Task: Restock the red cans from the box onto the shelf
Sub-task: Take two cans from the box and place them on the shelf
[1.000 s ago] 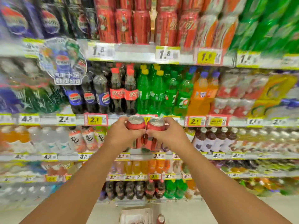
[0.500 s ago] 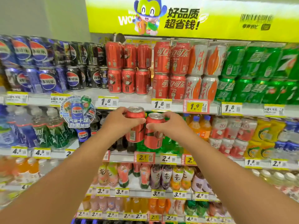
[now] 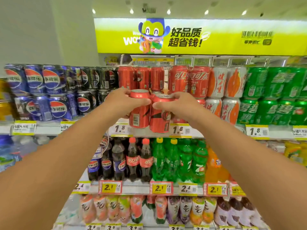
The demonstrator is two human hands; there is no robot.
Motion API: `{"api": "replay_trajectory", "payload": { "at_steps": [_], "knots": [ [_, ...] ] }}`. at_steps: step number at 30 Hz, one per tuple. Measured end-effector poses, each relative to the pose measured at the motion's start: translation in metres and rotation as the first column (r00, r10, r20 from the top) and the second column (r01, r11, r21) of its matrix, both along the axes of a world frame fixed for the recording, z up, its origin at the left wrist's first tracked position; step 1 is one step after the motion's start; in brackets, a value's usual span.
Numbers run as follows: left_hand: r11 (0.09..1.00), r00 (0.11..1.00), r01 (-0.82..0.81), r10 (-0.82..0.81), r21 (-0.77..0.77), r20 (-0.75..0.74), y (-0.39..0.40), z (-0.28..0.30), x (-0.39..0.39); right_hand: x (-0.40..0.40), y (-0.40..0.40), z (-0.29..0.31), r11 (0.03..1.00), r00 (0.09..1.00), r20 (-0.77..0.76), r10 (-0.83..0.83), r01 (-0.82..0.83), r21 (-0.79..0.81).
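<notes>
While both arms reach up, left hand [image 3: 123, 103] has fingers clamped on one red can [image 3: 139, 112], right hand [image 3: 172, 106] on another can [image 3: 159, 117], the two touching side by side, upright, held at the front edge of the top shelf [image 3: 149, 130] before stacked red cans [image 3: 178, 80].

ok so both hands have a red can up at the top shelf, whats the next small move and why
Probably push both cans forward onto the top shelf. The left hand and the right hand each hold a red can, the left can and the right can, upright and side by side, level with the red row there, where the lower front looks open behind them.
</notes>
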State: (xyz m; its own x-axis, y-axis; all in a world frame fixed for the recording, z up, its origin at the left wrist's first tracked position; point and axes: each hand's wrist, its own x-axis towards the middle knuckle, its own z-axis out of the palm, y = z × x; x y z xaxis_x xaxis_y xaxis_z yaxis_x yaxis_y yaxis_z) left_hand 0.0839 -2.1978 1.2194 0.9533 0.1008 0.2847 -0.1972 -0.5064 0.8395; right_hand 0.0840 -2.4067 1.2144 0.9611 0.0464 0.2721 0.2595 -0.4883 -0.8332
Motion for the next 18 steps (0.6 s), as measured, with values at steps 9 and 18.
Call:
{"api": "replay_trajectory", "payload": {
  "at_steps": [9, 18],
  "knots": [
    [0.995, 0.995, 0.087, -0.089, 0.044, 0.045, 0.047, 0.035, 0.054, 0.035, 0.057, 0.038, 0.990, 0.989, 0.034, -0.141, 0.141, 0.013],
    [0.992, 0.993, 0.113, -0.111, -0.050, 0.047, 0.046, 0.065, 0.095, 0.068, 0.078, 0.090, 0.940, 0.941, 0.010, -0.338, 0.338, -0.047]
  ]
}}
